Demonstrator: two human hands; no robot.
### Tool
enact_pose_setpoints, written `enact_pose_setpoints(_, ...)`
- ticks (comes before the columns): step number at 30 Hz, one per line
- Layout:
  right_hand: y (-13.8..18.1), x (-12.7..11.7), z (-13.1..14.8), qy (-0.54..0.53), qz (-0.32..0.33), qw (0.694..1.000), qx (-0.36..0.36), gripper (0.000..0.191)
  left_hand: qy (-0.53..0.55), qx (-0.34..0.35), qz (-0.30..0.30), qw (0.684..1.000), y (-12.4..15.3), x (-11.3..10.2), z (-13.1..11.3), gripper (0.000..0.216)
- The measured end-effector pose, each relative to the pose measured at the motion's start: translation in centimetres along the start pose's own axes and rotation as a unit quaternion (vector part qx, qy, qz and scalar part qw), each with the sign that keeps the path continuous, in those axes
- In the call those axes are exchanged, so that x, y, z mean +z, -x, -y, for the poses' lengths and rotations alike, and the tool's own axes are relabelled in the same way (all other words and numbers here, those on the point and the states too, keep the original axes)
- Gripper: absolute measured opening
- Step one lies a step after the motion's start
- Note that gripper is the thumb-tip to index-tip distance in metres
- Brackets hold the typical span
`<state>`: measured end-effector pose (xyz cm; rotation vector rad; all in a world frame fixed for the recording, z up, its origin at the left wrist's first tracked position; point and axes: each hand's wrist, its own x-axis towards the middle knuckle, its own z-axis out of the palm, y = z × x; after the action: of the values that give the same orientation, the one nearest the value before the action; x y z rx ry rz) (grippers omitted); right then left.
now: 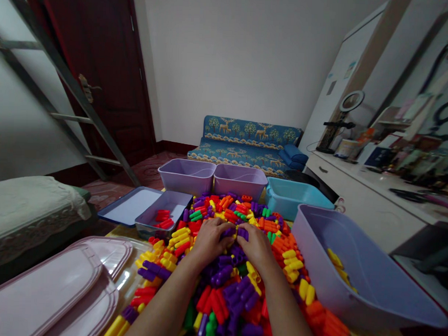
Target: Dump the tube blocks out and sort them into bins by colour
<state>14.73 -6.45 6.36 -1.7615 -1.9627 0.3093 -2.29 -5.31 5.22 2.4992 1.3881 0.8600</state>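
Barely begun sorting: left hand (pixel 208 241) and right hand (pixel 256 245) grasping purple pieces (pixel 232 233) mid-pile; few red pieces (pixel 162 218) and yellow pieces (pixel 336 262) binned, two bins empty.

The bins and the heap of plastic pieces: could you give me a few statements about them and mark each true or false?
1. Both hands, left hand and right hand, rest on the heap of coloured pieces. True.
2. The big purple bin on the right holds red pieces. False: it holds yellow ones.
3. The small tray on the left holds red pieces. True.
4. The blue bin stands between the two purple tubs. False: it stands to their right.
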Motion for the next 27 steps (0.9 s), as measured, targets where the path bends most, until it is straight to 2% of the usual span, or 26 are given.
enact_pose_setpoints(8, 0.0, 0.0, 0.1, -0.016, 0.004, 1.0, 0.005, 0.032, 0.082, -0.024, -0.021, 0.996, -0.4, 0.8, 0.3, 0.03)
enact_pose_setpoints(18, 0.0, -0.2, 0.9, -0.101, -0.046, 0.993, -0.045, 0.03, 0.128, -0.022, -0.141, 0.981, -0.1, 0.1, 0.1, 0.025)
enact_pose_setpoints(22, 0.0, -0.2, 1.1, -0.132, -0.052, 0.987, -0.08, 0.028, 0.182, -0.034, -0.161, 0.969, -0.2, 0.4, 0.1, 0.023)
enact_pose_setpoints(27, 0.0, -0.1, 1.3, -0.174, -0.073, 0.979, -0.082, 0.024, 0.264, -0.067, -0.161, 0.949, -0.2, 0.6, 0.1, 0.025)
